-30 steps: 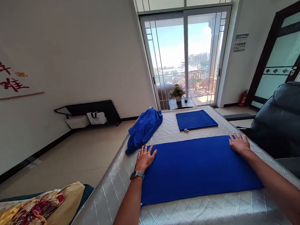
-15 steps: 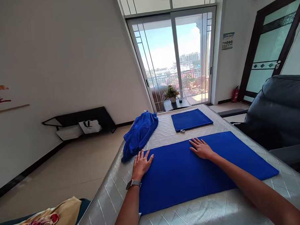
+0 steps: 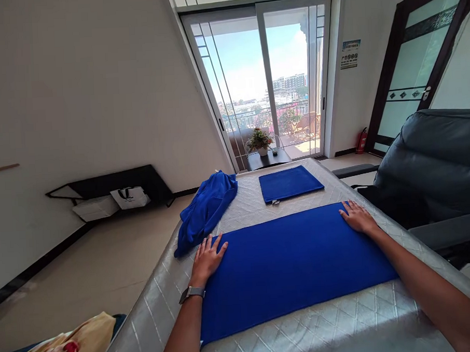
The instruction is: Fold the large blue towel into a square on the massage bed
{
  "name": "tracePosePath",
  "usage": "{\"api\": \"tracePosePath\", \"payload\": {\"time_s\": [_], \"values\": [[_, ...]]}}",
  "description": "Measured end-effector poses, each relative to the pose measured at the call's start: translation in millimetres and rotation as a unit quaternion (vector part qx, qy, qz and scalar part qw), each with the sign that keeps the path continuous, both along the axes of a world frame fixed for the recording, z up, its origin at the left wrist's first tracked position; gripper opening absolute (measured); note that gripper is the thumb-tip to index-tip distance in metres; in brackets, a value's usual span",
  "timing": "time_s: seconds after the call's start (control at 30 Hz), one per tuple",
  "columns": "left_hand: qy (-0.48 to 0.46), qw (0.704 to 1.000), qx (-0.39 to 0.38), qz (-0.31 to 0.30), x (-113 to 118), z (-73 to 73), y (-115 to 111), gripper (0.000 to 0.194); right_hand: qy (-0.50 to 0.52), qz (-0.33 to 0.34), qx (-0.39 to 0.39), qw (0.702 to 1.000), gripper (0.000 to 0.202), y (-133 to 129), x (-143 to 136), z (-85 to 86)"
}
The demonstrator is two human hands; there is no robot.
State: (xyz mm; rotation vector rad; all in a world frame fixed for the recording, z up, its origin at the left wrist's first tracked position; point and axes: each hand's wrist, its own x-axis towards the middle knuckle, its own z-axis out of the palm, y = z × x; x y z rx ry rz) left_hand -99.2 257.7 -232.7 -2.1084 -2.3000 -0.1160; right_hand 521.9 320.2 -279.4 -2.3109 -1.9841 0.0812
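A long blue towel (image 3: 285, 267) lies spread flat across the quilted mattress (image 3: 304, 334). My left hand (image 3: 208, 257) rests on its far left corner, fingers stretched out, with a watch on the wrist. At the far right corner my right hand (image 3: 358, 216) lies flat on the cloth, fingers spread. Beyond the towel sits a smaller folded blue cloth (image 3: 292, 184) with a white tag at its near edge. A crumpled blue cloth (image 3: 209, 205) is heaped at the mattress's left edge, just past my left hand.
A black armchair (image 3: 433, 162) stands close on the right. Behind the mattress is a small table (image 3: 253, 160) with a potted plant (image 3: 260, 139). A patterned blanket (image 3: 79, 343) is at the lower left. White bags (image 3: 130, 197) sit on a low black rack by the wall.
My right hand has slid right across the towel, from its middle to its far right corner. My left hand stays at the left corner. The view has shifted slightly.
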Motion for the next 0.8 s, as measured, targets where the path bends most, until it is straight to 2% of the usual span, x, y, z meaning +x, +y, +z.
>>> {"api": "tracePosePath", "payload": {"time_s": [0.17, 0.33, 0.4, 0.47, 0.57, 0.67, 0.73, 0.8], "values": [[-0.006, 1.0, -0.008, 0.005, 2, 2.7, -2, 0.07, -0.018, -0.001, 0.003, 1.0, 0.071, -7, -10, 9.7], [0.0, 1.0, 0.0, 0.002, 3, 4.2, -3, 0.068, -0.117, -0.009, 0.043, 0.992, 0.06, -19, -35, 39.9], [0.003, 1.0, 0.005, 0.002, 3, 4.3, -4, 0.067, -0.141, 0.02, 0.073, 0.987, 0.055, -24, -62, 50.4], [0.003, 1.0, 0.008, 0.0, 2, 3.7, -4, 0.067, -0.127, 0.062, 0.092, 0.986, 0.055, -32, -102, 56.1], [0.0, 1.0, 0.013, -0.002, 0, 1.1, -3, 0.068, -0.031, 0.178, 0.093, 0.979, 0.058, -49, -176, 55.7], [-0.003, 1.0, 0.021, -0.007, -3, -2.5, -1, 0.068, 0.063, 0.297, 0.041, 0.952, 0.065, -64, -238, 51.2], [-0.007, 1.0, 0.025, -0.008, -5, -4.5, -1, 0.068, 0.095, 0.333, 0.004, 0.938, 0.068, -69, -259, 49.6], [-0.012, 0.999, 0.029, -0.008, -5, -5.5, 0, 0.068, 0.102, 0.335, -0.018, 0.937, 0.071, -67, -257, 49.0]]}}
